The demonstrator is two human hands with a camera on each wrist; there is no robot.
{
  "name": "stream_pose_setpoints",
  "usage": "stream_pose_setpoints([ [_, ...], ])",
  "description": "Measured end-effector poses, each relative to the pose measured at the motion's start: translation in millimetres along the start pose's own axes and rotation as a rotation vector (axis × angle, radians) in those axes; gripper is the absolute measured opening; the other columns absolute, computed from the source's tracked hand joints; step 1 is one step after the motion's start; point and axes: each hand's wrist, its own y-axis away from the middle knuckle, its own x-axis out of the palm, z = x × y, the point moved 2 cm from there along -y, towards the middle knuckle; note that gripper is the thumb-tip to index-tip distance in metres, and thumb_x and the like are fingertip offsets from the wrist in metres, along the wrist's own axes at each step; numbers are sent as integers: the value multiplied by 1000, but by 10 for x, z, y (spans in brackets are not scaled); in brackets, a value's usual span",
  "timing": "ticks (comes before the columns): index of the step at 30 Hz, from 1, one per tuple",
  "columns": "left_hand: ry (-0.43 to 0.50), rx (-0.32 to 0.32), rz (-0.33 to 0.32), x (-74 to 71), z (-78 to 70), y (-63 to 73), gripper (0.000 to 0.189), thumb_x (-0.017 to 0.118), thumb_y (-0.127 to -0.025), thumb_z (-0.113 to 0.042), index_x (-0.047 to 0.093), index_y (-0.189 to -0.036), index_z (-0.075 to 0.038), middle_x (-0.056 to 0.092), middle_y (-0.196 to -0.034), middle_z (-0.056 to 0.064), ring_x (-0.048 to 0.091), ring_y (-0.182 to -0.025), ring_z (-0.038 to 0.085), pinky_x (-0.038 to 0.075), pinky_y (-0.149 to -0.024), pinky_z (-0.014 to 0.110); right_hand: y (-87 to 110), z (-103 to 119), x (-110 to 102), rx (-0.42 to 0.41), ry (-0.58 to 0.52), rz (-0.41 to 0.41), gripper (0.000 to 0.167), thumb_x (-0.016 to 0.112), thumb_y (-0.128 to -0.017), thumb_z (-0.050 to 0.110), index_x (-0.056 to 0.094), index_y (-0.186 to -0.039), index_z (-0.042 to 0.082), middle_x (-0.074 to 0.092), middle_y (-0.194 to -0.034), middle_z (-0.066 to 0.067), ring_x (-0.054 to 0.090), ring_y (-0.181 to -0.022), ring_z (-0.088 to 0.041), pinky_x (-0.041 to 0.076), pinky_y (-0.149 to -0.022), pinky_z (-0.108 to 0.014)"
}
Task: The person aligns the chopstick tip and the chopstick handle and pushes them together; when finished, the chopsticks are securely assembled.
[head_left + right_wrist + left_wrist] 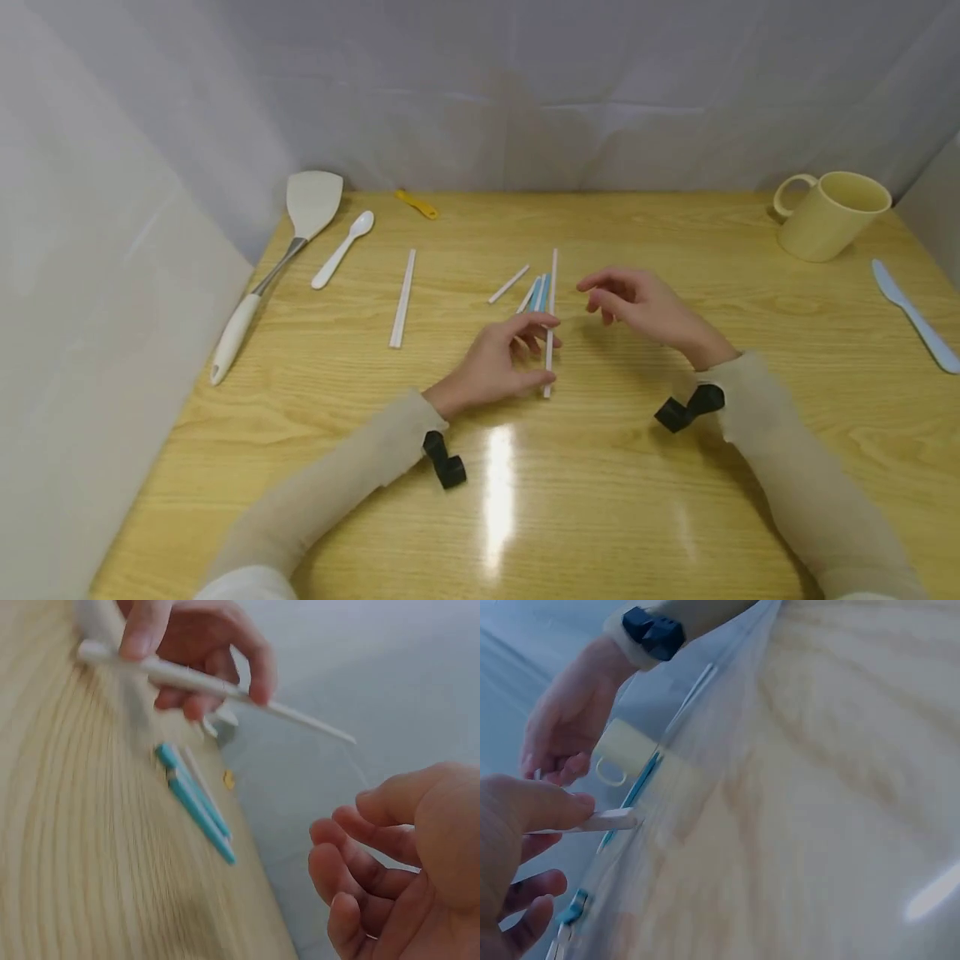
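My left hand (498,358) pinches a slim white chopstick (553,279) between thumb and fingers. The chopstick is thicker at its near end and tapers away in the right wrist view. To its right hovers my right hand (637,308), fingers loosely bent, nothing visible gripped; in the right wrist view a faint pale line runs near its thumb tip. Just beyond the left hand lie short blue sticks (199,806) and white ones, partly hidden by the fingers in the head view. A separate short white stick (509,284) lies slanted to their left.
Two long white sticks (402,300) lie side by side to the left. Farther left are a white spoon (343,250) and a turner (258,304). A small yellow utensil (416,204) lies at the back edge. At right stand a yellow mug (828,221) and a light-blue knife (915,317).
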Motion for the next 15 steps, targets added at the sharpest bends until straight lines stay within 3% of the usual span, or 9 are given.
stream_pose_setpoints([
  [6, -113, -73, -83, -350, 189, 120, 62, 82, -73, -7, 55, -129, -6, 71, -107, 6, 61, -92, 19, 52, -79, 32, 49, -189, -173, 36, 130, -87, 27, 49, -100, 13, 60, -120, -2, 65, -100, -19, 61, -76, -20, 48, -63, -23],
  [15, -373, -110, -146, -790, 298, 225, 65, 84, -73, -15, 55, -130, -5, 69, -112, 7, 55, -96, 24, 45, -83, 37, 118, -371, -335, 55, 157, -186, 23, 53, -98, 12, 64, -112, -3, 66, -93, -19, 54, -70, -3, 44, -58, -20],
])
